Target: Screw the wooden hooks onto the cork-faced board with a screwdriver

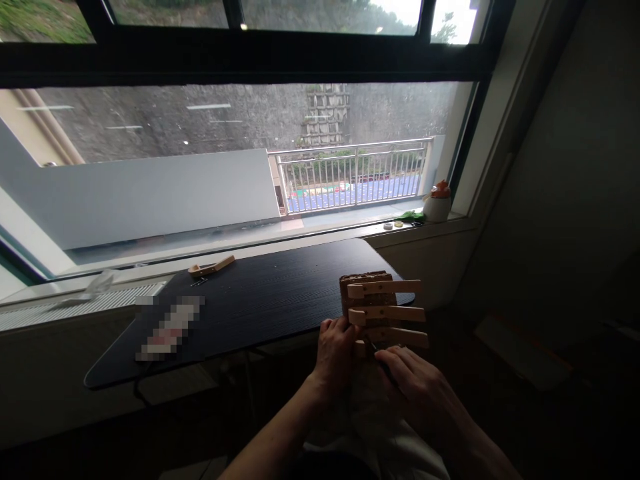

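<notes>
Judged well along: three arms fitted to block, spare arm loose far off on desk. Block upright at desk's near right corner, arms lying level, pointing right. Left hand closed on block's lower left. Right hand curled by lowest arm, hold not discernible.

Grey daylight pours through the wide window, glaring white at its top right corner, while the room lies in deep shadow. The left hand and right hand are dim and backlit; the bench bears a pixelated patch. Frame edges bow.
</notes>
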A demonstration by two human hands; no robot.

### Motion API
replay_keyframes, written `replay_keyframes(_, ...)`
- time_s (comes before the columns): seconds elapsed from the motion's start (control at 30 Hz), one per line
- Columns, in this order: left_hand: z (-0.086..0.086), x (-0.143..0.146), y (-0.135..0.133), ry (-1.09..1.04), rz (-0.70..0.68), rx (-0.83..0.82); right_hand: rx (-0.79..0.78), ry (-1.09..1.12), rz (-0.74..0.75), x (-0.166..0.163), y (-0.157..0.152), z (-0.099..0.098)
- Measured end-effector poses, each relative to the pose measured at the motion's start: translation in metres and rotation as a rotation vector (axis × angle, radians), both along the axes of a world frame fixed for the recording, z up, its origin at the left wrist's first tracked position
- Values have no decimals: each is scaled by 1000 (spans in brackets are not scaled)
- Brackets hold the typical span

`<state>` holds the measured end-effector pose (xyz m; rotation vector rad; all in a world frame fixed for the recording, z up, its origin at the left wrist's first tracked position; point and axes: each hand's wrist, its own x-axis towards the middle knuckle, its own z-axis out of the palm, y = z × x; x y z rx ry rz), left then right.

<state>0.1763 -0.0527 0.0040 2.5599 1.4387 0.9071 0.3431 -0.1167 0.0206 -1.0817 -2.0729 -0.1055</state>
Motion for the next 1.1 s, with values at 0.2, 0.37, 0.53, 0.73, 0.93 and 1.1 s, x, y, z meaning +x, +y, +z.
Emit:
replay_keyframes(0.2,0,1,2,-9,4,13,-240,433,-203,41,2,31)
replay_keyframes(0.37,-2,3,3,-3,24,29,-619,894,-72,51,23,18)
replay_keyframes(0.53,-3,4,4,4,18,29,-509,878,-56,21,41,-1)
replay_keyframes(0.73,-4,5,5,10,18,20,-542,823,-153,7,56,-9)
replay_keyframes(0.93,-6,7,5,0,22,28,-444,734,-381,-12,57,-28)
replay_keyframes(1.1,-4,6,6,-2,7,21,-417,636,-311,-19,53,-12)
